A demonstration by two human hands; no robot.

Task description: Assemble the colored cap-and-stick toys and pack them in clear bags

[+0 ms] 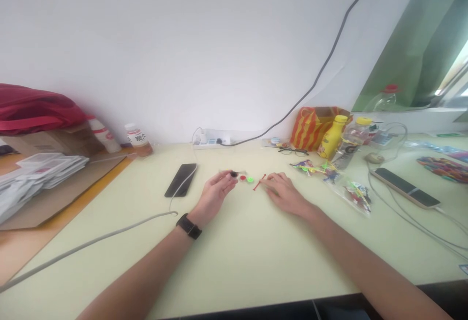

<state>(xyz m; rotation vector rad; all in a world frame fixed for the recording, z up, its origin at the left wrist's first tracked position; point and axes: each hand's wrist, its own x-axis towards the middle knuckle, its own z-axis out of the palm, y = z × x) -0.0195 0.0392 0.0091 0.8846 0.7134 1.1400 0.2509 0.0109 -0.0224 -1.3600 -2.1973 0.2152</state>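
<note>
Forearms (347, 246) converge toward red stick (259, 183) (slanting away rightward).

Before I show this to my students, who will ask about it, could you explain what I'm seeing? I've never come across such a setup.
There is no machine here: these are a person's two bare hands. The single picture comes from a camera worn on that person's head, looking forward and down over a pale table.

The left hand, with a black watch at its wrist, has a small black piece at its fingertips. The right hand has a thin red stick at its fingertips. How firmly either is held is too small to tell. Between the hands are a red piece and a green piece.

Farther out lie a phone on the left and a yellow bottle on the right.
</note>
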